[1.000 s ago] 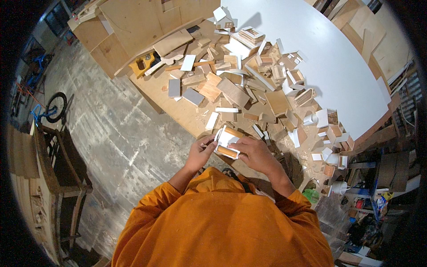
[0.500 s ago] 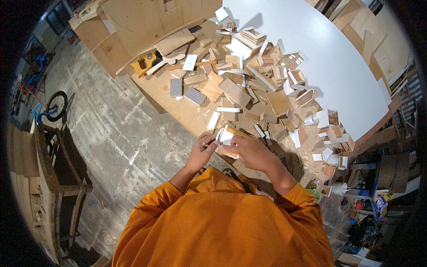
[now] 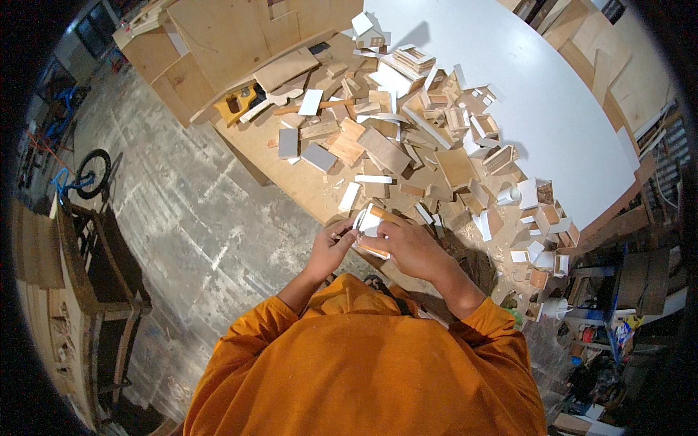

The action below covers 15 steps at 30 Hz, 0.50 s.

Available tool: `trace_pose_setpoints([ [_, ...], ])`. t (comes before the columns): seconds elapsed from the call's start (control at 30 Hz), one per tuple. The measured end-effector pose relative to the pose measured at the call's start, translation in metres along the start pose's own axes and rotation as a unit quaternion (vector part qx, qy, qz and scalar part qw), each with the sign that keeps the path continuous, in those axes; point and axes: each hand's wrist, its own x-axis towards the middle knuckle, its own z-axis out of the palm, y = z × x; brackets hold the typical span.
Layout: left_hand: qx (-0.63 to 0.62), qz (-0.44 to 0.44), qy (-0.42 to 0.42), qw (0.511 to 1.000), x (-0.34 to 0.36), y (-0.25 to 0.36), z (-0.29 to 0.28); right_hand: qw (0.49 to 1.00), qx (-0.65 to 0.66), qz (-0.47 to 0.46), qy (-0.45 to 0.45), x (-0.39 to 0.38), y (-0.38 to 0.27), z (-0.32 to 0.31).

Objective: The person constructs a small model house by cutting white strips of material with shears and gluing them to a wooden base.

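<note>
A large white panel is seen at the upper right, partly cut off by the dark rim. Next to it, a wooden workbench is covered by a pile of wood offcuts, many too small to be told apart. At the near edge of the bench, a small wooden box with white faces is held between both hands. It is gripped by the right hand from the right, and most of it is hidden. Its left end is pinched by the left hand.
</note>
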Motion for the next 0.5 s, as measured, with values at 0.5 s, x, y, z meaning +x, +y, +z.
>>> trace_pose_setpoints([
  [0.5,-0.004,-0.016,-0.015,1.000,-0.0016,0.0072,0.0006,1.000,-0.013,0.013,-0.009,-0.0005,-0.0011,0.0003],
])
